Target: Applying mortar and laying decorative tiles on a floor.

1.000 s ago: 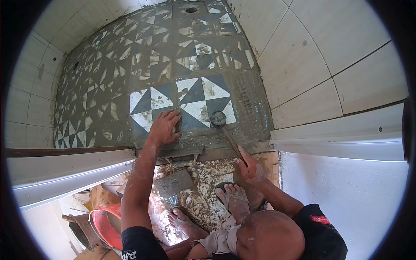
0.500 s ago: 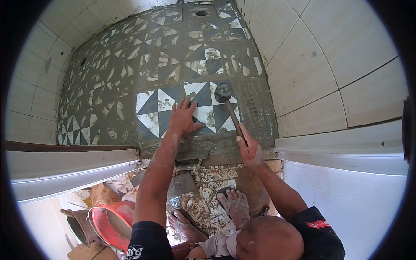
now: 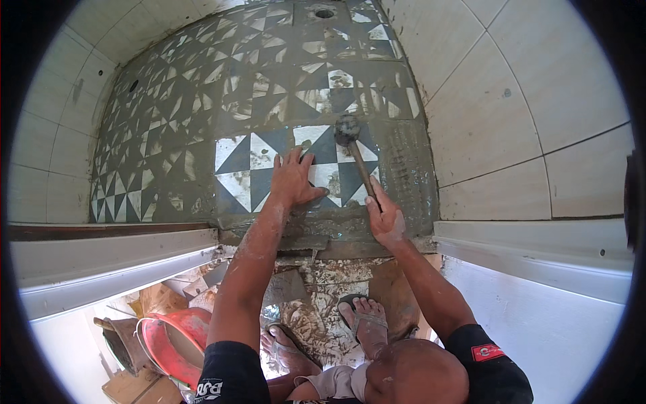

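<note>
My left hand (image 3: pixel 294 178) lies with spread fingers on a blue-grey and white triangle-patterned tile (image 3: pixel 233 183) in the middle of the floor. In my right hand (image 3: pixel 386 219) is the wooden handle of a mallet (image 3: pixel 360 161), gripped near its lower end. Its dark, dirt-smeared head is over the far right part of the same tile. Whether the head touches the tile or hovers above it, I cannot tell. Wet grey mortar (image 3: pixel 404 161) borders this tile on the right and along its near edge.
Mortar-smeared patterned tiles (image 3: pixel 155 121) cover the floor beyond and to the left, with a round drain hole (image 3: pixel 324 13) at the far end. Tiled walls (image 3: pixel 498 128) and white door frames (image 3: pixel 531 242) flank me. A red bucket (image 3: pixel 158 343) stands at lower left, near my sandalled feet (image 3: pixel 369 323).
The mallet head has moved a little farther away and slightly left over the tile. My left hand has shifted slightly right, still on the tile. The whole view has shifted a little.
</note>
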Demonstrator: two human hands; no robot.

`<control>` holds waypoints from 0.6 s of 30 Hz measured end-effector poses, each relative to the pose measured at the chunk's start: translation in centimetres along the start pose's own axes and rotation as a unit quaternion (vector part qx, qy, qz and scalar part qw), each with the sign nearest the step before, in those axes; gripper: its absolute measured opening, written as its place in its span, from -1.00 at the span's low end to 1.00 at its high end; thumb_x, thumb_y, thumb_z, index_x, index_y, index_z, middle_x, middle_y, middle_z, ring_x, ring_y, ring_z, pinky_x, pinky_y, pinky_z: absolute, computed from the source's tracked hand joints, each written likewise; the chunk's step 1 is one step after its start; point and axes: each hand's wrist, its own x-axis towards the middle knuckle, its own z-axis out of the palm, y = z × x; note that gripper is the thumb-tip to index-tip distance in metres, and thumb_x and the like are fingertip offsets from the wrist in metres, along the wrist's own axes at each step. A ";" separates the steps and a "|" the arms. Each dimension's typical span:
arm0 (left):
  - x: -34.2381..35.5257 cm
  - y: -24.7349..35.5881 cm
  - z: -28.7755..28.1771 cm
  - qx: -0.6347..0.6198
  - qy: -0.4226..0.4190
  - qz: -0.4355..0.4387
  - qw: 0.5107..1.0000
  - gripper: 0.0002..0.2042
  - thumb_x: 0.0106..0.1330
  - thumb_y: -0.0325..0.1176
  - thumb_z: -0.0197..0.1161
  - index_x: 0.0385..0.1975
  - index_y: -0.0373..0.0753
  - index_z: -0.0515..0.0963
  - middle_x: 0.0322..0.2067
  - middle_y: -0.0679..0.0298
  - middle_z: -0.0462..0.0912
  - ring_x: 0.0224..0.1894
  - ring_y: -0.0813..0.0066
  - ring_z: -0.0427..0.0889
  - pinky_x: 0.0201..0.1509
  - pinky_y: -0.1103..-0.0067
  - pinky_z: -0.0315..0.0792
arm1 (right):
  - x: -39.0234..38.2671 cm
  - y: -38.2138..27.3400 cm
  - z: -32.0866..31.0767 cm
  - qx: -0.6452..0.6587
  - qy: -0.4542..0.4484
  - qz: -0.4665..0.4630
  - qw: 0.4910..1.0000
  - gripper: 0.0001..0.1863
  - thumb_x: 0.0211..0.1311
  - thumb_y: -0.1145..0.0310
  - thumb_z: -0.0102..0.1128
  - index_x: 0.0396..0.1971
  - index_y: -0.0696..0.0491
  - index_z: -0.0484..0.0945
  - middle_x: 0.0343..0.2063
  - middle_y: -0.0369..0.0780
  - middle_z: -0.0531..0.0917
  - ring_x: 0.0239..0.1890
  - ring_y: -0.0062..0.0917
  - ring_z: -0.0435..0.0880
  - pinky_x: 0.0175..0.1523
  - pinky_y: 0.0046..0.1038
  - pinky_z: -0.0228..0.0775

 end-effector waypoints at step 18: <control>0.0 0.0 1.4 0.006 0.048 0.000 0.999 -0.03 -0.02 0.32 0.50 0.36 -0.14 0.40 0.49 -0.09 0.25 0.55 -0.08 0.21 0.56 -0.14 0.05 | 2.0 0.6 1.5 -0.025 0.047 -0.049 0.997 -0.43 0.60 0.22 0.05 0.51 0.03 0.34 0.13 0.18 0.66 0.17 -0.01 0.71 0.21 -0.22 0.50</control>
